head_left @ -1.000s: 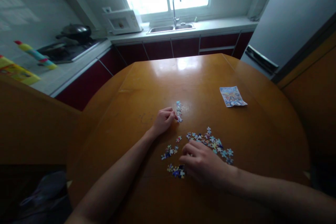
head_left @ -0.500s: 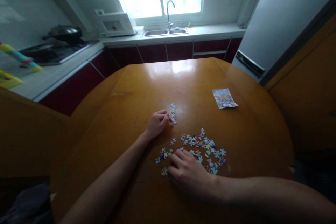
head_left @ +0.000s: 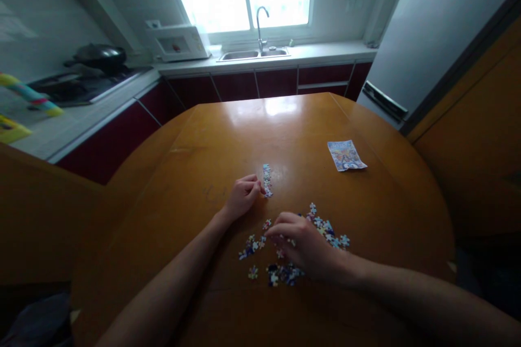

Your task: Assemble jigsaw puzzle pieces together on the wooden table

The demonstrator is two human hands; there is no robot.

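Joined puzzle pieces form a narrow upright strip (head_left: pixel 267 180) on the table. My left hand (head_left: pixel 243 196) rests just left of it, fingers curled, with the fingertips at the strip's lower left edge. Whether something is pinched inside them is hidden. Over the loose puzzle pieces (head_left: pixel 325 229) hovers my right hand (head_left: pixel 301 241), its fingers bent and apart, slightly blurred; no held piece can be made out. The hand covers part of the pile. More loose pieces lie left of it and below it, and a single piece (head_left: pixel 253 272) sits apart nearer me.
A printed picture sheet (head_left: pixel 347 155) lies at the right on the wooden table (head_left: pixel 228 141). Beyond are a counter with a sink (head_left: pixel 254 55), a microwave (head_left: pixel 181 43), a pan (head_left: pixel 100 57) on the stove at left, and a refrigerator (head_left: pixel 407 38) at right.
My right hand has moved up and to the right over the pile, uncovering pieces nearer me. My left hand stays beside the strip. The view has shifted slightly.
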